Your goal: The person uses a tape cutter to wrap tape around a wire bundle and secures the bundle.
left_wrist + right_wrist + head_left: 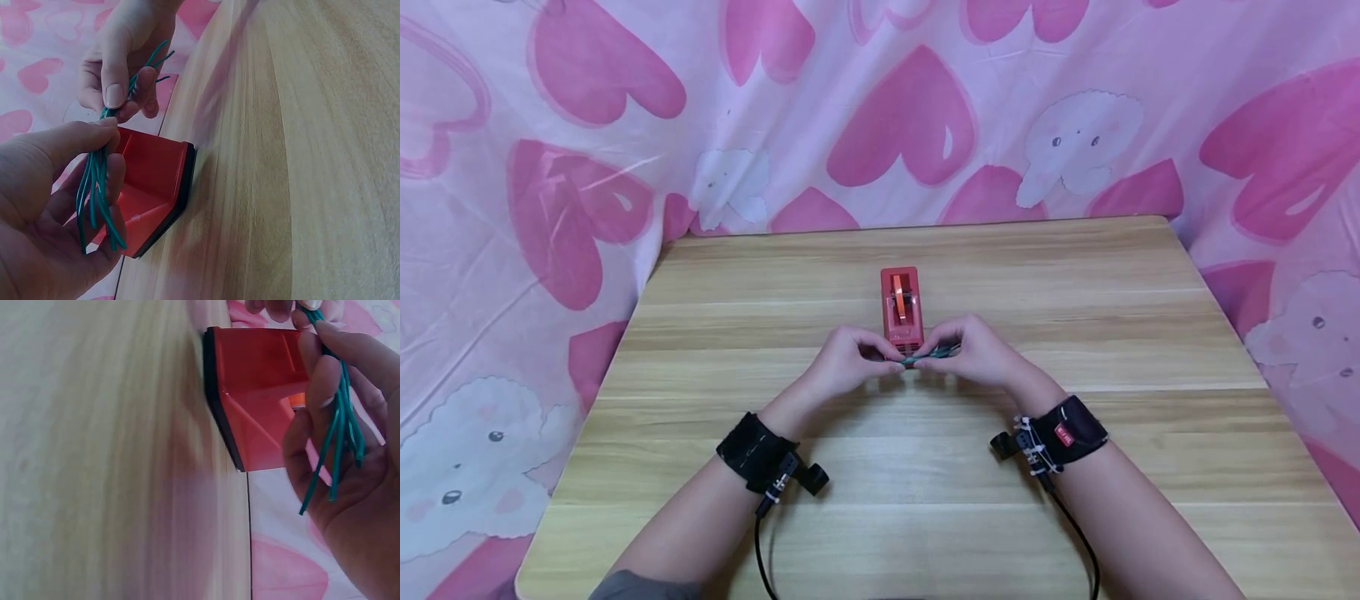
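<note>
Your left hand and right hand pinch a bundle of thin green strands mid-length, at the near end of a red plastic tape dispenser; a loosened pinch could scatter them over the wood-grain desk.

The wires lie across the grip, between the left hand and the right hand, their loose ends running out on both sides toward each palm. Just beyond the grip, the tape dispenser stands on the table, with the tape in it. Farther behind, past the table's far edge, hangs the curtain, which also flanks the grip well to left and right. Before the grip, one wristband sits on each arm.
</note>
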Demonstrator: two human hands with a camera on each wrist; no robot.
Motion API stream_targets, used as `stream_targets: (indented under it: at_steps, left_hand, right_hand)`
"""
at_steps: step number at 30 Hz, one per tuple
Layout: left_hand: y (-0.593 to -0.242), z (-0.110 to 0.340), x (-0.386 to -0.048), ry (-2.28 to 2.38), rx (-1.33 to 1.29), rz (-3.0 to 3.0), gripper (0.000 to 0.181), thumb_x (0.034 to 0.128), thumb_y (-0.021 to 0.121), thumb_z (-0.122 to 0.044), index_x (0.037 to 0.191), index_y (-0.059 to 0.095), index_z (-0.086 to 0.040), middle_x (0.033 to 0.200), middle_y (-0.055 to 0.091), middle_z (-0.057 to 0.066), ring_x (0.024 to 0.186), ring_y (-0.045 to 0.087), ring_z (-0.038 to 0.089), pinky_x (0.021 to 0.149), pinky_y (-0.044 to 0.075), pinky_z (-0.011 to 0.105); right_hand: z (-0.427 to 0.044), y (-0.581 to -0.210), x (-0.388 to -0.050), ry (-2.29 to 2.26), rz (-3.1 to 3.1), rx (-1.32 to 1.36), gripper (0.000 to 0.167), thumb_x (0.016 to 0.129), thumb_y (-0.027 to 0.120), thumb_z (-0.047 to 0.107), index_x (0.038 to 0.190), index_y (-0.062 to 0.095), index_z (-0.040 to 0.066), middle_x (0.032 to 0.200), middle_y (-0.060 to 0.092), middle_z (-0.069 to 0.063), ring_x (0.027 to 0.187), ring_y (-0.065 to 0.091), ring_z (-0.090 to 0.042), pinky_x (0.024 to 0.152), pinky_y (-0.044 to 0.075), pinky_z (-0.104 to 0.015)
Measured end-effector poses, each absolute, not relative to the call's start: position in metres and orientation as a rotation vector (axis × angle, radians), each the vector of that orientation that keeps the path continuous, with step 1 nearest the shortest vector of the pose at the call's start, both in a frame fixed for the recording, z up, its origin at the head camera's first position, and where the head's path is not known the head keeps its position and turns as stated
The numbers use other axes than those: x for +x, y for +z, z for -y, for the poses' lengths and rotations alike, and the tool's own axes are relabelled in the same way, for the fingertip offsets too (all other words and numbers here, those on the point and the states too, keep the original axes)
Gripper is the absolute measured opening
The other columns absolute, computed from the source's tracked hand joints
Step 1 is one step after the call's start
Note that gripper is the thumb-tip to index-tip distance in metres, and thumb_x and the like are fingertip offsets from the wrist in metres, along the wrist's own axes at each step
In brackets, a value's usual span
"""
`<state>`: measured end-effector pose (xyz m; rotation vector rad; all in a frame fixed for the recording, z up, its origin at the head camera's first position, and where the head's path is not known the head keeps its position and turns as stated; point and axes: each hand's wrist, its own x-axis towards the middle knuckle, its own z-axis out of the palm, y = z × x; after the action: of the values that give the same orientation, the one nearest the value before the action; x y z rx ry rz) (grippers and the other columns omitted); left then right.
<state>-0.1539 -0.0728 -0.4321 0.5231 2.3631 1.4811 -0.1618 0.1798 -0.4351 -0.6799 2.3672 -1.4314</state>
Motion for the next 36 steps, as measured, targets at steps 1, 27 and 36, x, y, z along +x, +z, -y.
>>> stream_targets:
  at_steps: [1,27,36]
  left_hand:
    - [-0.4325,0.0727,-0.1540,1.478,0.521,-2.360,0.010,0.0865,0.085,-0.016,0.094,0.082,-0.021,0.095,0.077,-0.003,0.087,0.066,0.020,0.078,0.055,0.035]
    - [-0.4286,0.0726,-0.1559,1.335,0.489,-2.340,0.010,0.0891,0.083,-0.025,0.098,0.084,-0.022,0.101,0.079,-0.004,0.079,0.060,0.018,0.067,0.047,0.027]
    - [-0.4292,0.0722,-0.1555,1.321,0.494,-2.365,0.010,0.0885,0.084,-0.028,0.098,0.084,-0.024,0.101,0.079,-0.005,0.073,0.054,0.017,0.062,0.042,0.026]
  right_hand:
    - [-0.1798,-0.4344,-0.1609,-1.421,-2.384,-0.693,0.008,0.088,0.084,0.016,0.093,0.082,0.023,0.095,0.078,0.005,0.088,0.069,-0.021,0.080,0.056,-0.033]
    - [-0.1806,-0.4330,-0.1591,-1.305,-2.497,-0.811,0.021,0.085,0.087,0.020,0.103,0.077,0.027,0.097,0.077,0.014,0.095,0.071,-0.008,0.087,0.060,-0.031]
    - [-0.1853,-0.4337,-0.1674,-1.261,-2.466,-0.789,0.014,0.086,0.086,0.036,0.097,0.080,0.029,0.099,0.078,0.012,0.090,0.070,-0.013,0.083,0.058,-0.036]
